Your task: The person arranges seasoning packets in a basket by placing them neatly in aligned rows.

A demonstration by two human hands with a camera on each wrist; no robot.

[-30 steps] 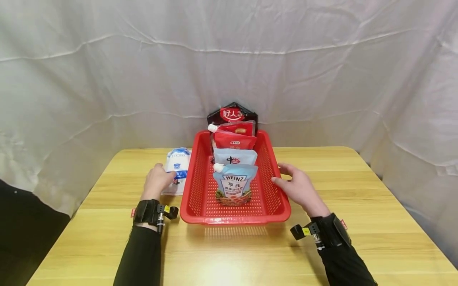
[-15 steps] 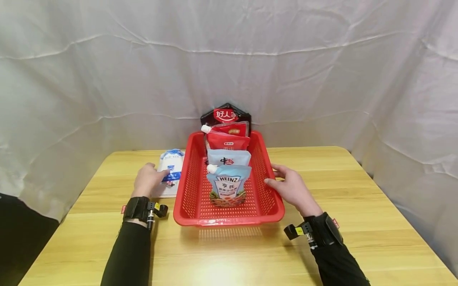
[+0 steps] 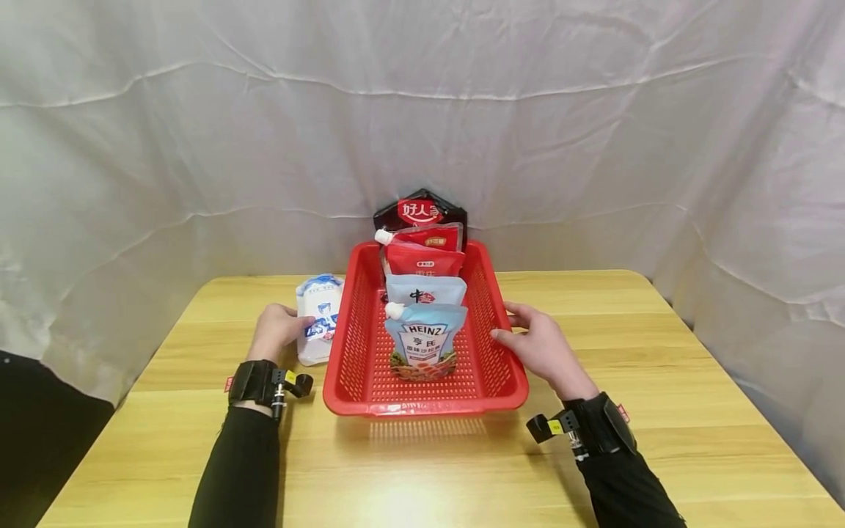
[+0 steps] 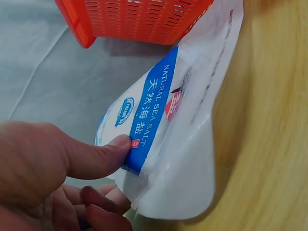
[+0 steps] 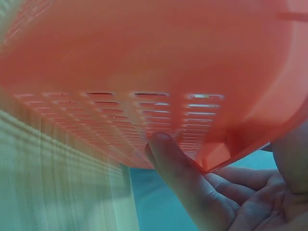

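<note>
A red perforated basket [image 3: 422, 405] stands mid-table with several pouches upright in a row: a Heinz pouch [image 3: 425, 348] in front, a white-blue pouch [image 3: 425, 292], a red pouch [image 3: 422, 260] and a dark pouch [image 3: 420, 213] at the back. Left of the basket lies a white and blue sea salt bag [image 3: 318, 315]. My left hand [image 3: 273, 331] grips its near end. In the left wrist view the thumb presses on top of the salt bag [image 4: 163, 125], with fingers curled beneath. My right hand [image 3: 535, 345] holds the basket's right rim, one finger against the basket's wall [image 5: 144, 62].
The wooden table [image 3: 660, 411] has bare surface to the right and in front of the basket. A white cloth backdrop [image 3: 594, 147] hangs close behind the table and drapes round its sides. The basket's corner [image 4: 134, 19] lies just past the salt bag.
My left hand went from lying on the salt bag to gripping it, and the bag's near end has tipped up off the table. My right hand stays on the basket's rim.
</note>
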